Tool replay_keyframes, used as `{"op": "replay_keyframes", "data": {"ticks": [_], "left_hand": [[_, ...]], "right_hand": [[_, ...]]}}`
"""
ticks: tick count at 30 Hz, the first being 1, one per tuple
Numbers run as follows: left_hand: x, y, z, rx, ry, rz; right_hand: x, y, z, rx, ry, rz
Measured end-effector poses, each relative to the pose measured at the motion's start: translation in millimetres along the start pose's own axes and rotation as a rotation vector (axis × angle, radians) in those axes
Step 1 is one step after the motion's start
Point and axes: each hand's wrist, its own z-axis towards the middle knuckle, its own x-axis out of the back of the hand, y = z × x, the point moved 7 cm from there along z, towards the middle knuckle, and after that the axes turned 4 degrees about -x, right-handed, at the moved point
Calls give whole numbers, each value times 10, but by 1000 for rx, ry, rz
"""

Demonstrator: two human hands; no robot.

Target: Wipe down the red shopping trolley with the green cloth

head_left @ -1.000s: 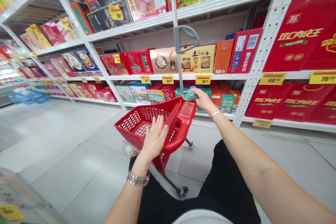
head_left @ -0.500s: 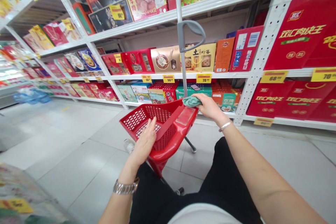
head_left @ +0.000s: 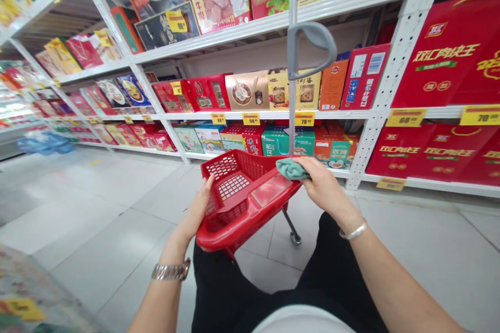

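A red plastic shopping cart basket (head_left: 230,229) with perforated walls stands tilted in front of my knees. Nothing shows inside it. My right hand (head_left: 326,182) is closed on a green cloth (head_left: 292,168), which lies against the basket's near right rim, beside a clear label panel (head_left: 271,190). At the basket's left side is my left hand (head_left: 197,208), fingers stretched out along the wall; whether they press on it I cannot tell. A grey pole with a loop handle (head_left: 312,51) rises behind the basket's right end. One caster (head_left: 296,239) shows below.
White metal shelving (head_left: 242,26) full of boxed goods and yellow price tags runs across the front. Red gift bags (head_left: 441,57) fill the right bay. Tiled floor (head_left: 128,239) extends to the left, with blue wrapped bottles (head_left: 47,143) farther off. A blurred display (head_left: 35,296) is at lower left.
The basket has turned, its pole swinging right. My left hand has gone from over the basket to its left side. My right hand has shifted slightly right and nearer with the cloth.
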Motion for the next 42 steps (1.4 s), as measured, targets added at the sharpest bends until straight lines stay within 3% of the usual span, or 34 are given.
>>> {"op": "replay_keyframes", "data": {"ticks": [6, 8, 11, 15, 19, 21, 24, 29, 34, 36, 39, 42], "left_hand": [[-28, -133, 77, 169, 42, -314], [-29, -143, 113, 189, 5, -283], [96, -101, 138, 186, -16, -40], [327, 156, -1, 164, 148, 228], [191, 564, -254, 11, 171, 356], [99, 691, -323, -69, 163, 466], [102, 682, -287, -77, 169, 577], [326, 501, -46, -31, 135, 603], [635, 272, 119, 87, 255, 636], [674, 205, 131, 157, 301, 612], [502, 307, 118, 129, 283, 546], [184, 627, 76, -39, 217, 490]], "right_hand": [[121, -57, -340, 14, 42, 179], [170, -82, -418, 36, 33, 174], [282, -62, -445, 74, 10, 94], [517, 151, -395, 16, 100, -51], [601, 278, -394, -47, 185, -74], [547, 251, -382, -44, 155, -41], [438, 138, -324, -14, 60, 11], [268, -117, -182, 19, -105, 101], [21, -428, -104, 36, -231, 217], [-94, -553, -117, 61, -246, 267], [-271, -731, -187, 125, -229, 334], [-422, -926, -300, 228, -214, 390]]}}
